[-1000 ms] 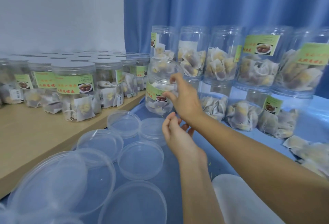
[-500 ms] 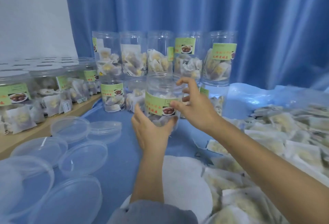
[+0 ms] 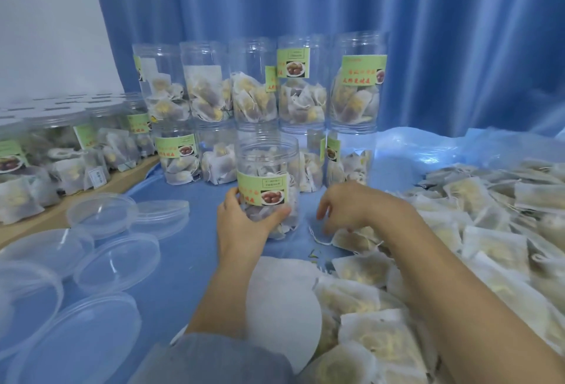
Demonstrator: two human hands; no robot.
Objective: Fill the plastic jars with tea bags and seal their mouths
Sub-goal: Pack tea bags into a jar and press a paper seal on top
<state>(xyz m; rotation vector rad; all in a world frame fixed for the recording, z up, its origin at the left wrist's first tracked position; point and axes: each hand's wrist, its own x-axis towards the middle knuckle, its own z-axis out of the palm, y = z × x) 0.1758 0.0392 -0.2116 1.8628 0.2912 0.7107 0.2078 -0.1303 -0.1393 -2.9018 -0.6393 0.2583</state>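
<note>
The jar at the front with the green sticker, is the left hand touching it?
Touching. The head view shows the left hand wrapped around the lower part of the front jar, fingers on one side and thumb across its front, with no gap.

Person, head-camera view; two arms and part of the clothing visible.

Left hand (image 3: 244, 224): bare, no glove, no ring or other jewellery visible. Wrist bare, no watch or band.

Right hand (image 3: 354, 206): bare, no glove, no ring visible. Wrist bare, no watch or band.

Left forearm (image 3: 226, 289): uncovered along the whole visible length.

Right forearm (image 3: 452, 289): uncovered to the frame edge; no sleeve in view on this side.

Garment (image 3: 214, 359): grey-blue fabric at the lower edge, plain, soft-looking, no print, seam or button discernible. Whether it is a sleeve or another part of the clothing cannot be told.
</note>
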